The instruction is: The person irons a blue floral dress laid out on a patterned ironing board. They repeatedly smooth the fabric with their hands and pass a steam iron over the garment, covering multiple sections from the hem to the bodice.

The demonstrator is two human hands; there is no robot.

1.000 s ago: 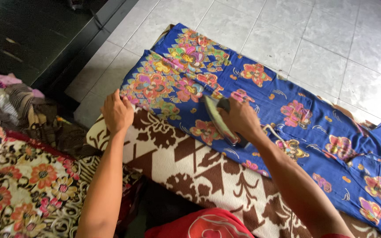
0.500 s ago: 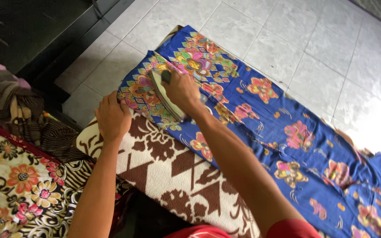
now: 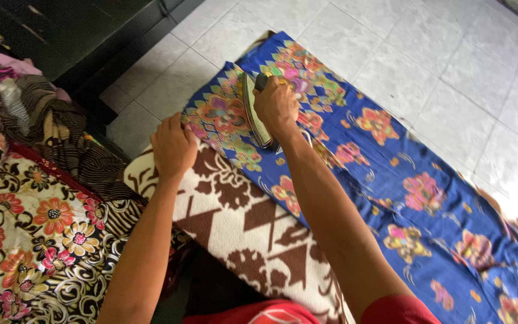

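A person leans over a blue floral cloth (image 3: 391, 180) spread across a white tiled floor (image 3: 421, 66). The right hand (image 3: 276, 105) has its fingers wrapped around the handle of an iron (image 3: 253, 111), which sits near the cloth's far end, on its patterned border. The left hand (image 3: 174, 147) lies palm down, fingers together, holding the cloth's near edge where it overlaps a cream and brown patterned blanket (image 3: 241, 228). More folded fabrics (image 3: 37, 228) are heaped beyond the blanket's left edge.
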